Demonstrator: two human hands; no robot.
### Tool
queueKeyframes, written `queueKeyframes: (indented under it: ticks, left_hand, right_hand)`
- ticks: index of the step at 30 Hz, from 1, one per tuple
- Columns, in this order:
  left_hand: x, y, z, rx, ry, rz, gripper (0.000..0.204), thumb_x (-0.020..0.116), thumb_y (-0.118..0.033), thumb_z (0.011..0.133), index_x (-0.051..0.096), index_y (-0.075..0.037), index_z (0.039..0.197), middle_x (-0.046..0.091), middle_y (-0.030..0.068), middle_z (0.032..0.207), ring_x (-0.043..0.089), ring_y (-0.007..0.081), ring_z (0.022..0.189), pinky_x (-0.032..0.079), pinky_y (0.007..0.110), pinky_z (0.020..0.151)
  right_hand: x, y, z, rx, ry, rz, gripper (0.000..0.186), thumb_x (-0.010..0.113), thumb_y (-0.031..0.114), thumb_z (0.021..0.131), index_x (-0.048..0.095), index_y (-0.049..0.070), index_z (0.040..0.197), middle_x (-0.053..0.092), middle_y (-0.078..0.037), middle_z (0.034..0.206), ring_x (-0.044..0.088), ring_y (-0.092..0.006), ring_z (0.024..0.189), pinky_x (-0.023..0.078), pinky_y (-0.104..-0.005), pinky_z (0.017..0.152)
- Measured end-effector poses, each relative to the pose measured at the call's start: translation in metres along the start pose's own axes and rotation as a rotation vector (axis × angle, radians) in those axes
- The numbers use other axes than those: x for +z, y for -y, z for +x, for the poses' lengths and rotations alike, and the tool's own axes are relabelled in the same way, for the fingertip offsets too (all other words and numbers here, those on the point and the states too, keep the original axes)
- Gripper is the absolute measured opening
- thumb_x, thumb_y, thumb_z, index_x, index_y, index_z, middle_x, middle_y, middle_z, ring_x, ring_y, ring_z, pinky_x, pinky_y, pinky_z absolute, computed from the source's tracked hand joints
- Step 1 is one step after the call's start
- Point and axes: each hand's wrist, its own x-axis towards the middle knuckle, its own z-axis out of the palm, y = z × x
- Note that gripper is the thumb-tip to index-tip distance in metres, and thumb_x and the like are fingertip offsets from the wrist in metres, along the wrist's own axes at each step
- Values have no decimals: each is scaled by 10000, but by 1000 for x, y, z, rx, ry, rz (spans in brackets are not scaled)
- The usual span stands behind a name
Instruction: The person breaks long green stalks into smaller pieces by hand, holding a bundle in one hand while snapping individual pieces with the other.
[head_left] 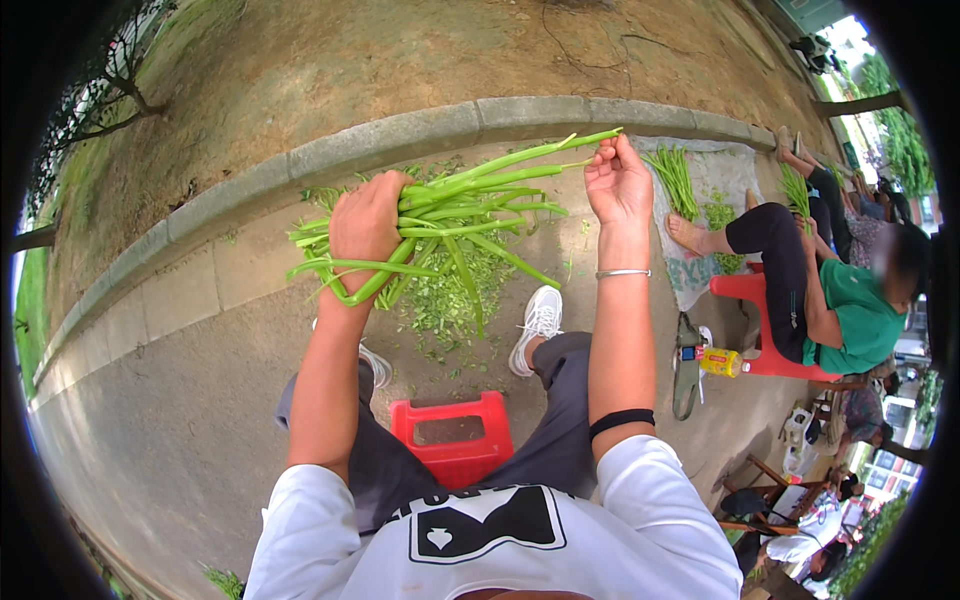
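Observation:
My left hand (368, 222) is closed around a bunch of long green vegetable stems (455, 205), held in the air at the left of centre. The stems fan out to the right, and one is bent back below my wrist. At the tip of the longest stem, my right hand (618, 185) has its thumb and fingers pinched on the stem's end. Beneath the bunch, a pile of chopped green leaf scraps (440, 300) lies spread on the pavement, partly hidden by the stems.
A red plastic stool (452, 440) stands between my legs. Beyond the scraps runs a stone curb (420, 125). At right, a person in a green shirt (865, 315) sits on a red stool beside a plastic sheet (690, 275) holding green stems (675, 180). A yellow-labelled bottle (722, 362) lies nearby.

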Motion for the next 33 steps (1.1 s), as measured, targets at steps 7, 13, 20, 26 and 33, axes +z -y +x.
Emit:
queueKeyframes:
  ticks: [7, 13, 20, 26, 33]
  left_hand:
    - [-10, 13, -1, -109, -37, -35, 274, 669, -127, 687, 524, -81, 915, 594, 123, 787, 576, 335, 754, 423, 416, 633]
    - [-29, 27, -4, -409, -42, -166, 330, 677, -75, 668, 529, -85, 963, 605, 149, 803, 582, 362, 779, 450, 409, 660]
    - [-22, 22, -3, -409, -57, -300, 305, 682, -65, 689, 524, -71, 949, 605, 133, 774, 599, 303, 713, 460, 347, 638]
    - [-14, 23, -3, -369, -70, -408, 298, 686, -57, 701, 526, -60, 951, 612, 120, 779, 598, 230, 695, 462, 319, 641]
    - [-12, 15, -1, -366, -61, -504, 287, 687, -59, 726, 538, -51, 972, 617, 84, 790, 568, 150, 708, 457, 285, 659]
  right_hand:
    - [-21, 34, 6, -188, -76, 65, 72, 587, 142, 866, 571, 72, 865, 590, -18, 771, 532, -88, 619, 466, -250, 589]
    - [-11, 39, -9, -65, 100, -197, 88, 647, 143, 827, 589, 96, 875, 624, -23, 771, 572, -82, 639, 472, -215, 557]
    - [26, -12, -37, -6, 244, -825, 154, 625, 113, 842, 594, 64, 984, 660, -56, 893, 636, -109, 753, 493, -194, 579]
    - [32, -26, -39, -1, 299, -988, 211, 592, 146, 868, 593, 38, 1049, 664, -57, 907, 633, -100, 739, 478, -193, 577]
    - [32, -36, -41, -116, 367, -1016, 206, 591, 166, 876, 617, 28, 1026, 640, -24, 874, 598, -79, 684, 469, -194, 577]
